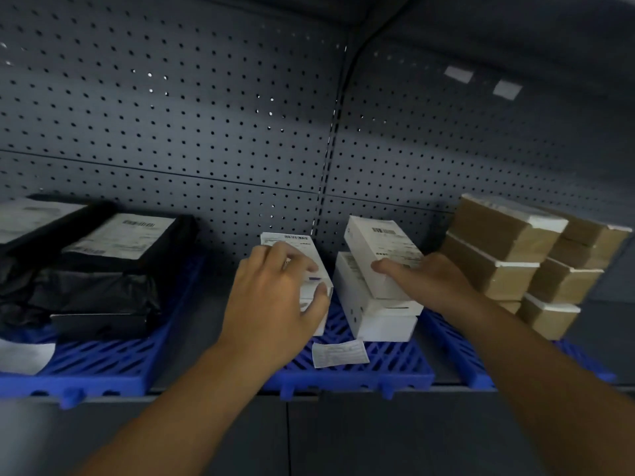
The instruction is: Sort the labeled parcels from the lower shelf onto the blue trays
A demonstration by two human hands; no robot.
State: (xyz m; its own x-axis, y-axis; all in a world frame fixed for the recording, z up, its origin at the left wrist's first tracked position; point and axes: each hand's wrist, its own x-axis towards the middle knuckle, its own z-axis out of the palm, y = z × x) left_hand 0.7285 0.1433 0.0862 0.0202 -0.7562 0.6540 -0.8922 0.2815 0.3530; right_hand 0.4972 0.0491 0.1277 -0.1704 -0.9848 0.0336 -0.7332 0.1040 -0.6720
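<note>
Blue plastic trays, three of them, lie side by side on the grey shelf (196,338): left tray (103,372), middle tray (360,372), right tray (457,352). On the middle tray stand two piles of white boxes. The left hand (275,297) is curled over the left pile's top box (299,247), fingers on its label and thumb against the near edge; how many boxes lie beneath I cannot tell. The right hand (429,283) grips the tilted box (381,249) atop the right pile, thumb on its label, with two more white boxes (374,307) under it. One loose paper slip (340,352) lies at that tray's front. The left tray carries four black bags (103,290), two showing white labels. At least six brown cardboard boxes (494,269) are stacked on the right tray, in front of the pegboard wall (171,132).
</note>
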